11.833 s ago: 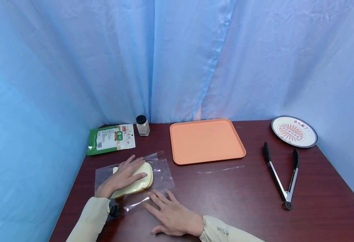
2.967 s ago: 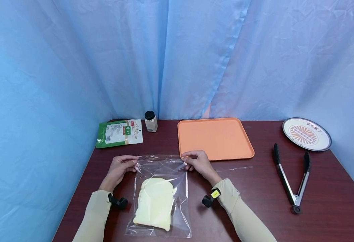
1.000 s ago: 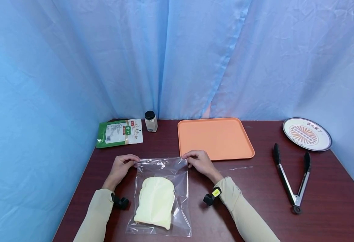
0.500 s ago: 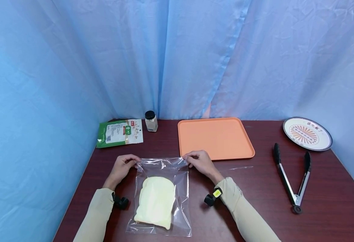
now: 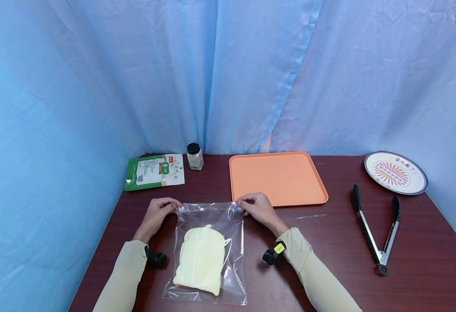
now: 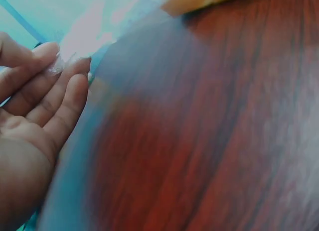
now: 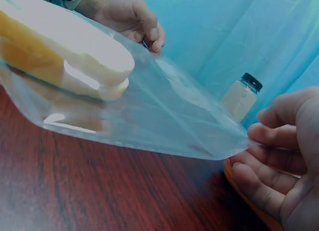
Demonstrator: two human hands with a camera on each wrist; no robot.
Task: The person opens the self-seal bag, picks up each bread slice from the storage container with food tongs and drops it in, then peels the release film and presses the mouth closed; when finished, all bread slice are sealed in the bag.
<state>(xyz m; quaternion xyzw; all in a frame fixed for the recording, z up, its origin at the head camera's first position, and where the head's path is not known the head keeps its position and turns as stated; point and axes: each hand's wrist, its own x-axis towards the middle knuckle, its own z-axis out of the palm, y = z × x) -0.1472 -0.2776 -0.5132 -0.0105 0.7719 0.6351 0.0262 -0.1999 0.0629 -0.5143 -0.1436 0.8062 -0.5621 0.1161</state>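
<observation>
A clear plastic bag (image 5: 233,255) lies near the front of the table with sliced bread (image 5: 200,260) inside; the right wrist view shows two stacked slices of bread (image 7: 65,52). My left hand (image 5: 155,216) pinches the bag's far left corner between thumb and fingers. At the far right corner, my right hand (image 5: 261,211) pinches the film the same way, close to the orange tray's front edge. The bag's far edge is stretched between both hands. In the left wrist view, the left hand (image 6: 40,101) has a bit of film at its fingertips.
Behind the hands lie a green and white packet (image 5: 155,172), a small black-capped jar (image 5: 194,157) and an orange tray (image 5: 278,177). Spread tongs (image 5: 382,242) and a patterned plate (image 5: 395,172) are on the right. A thin clear strip (image 5: 311,216) lies before the tray.
Earlier the left hand lay flat on the bagged bread and the bag pointed sideways. Now the bag is turned, with both hands pinching its far corners. Over the last second, only the film shifts slightly.
</observation>
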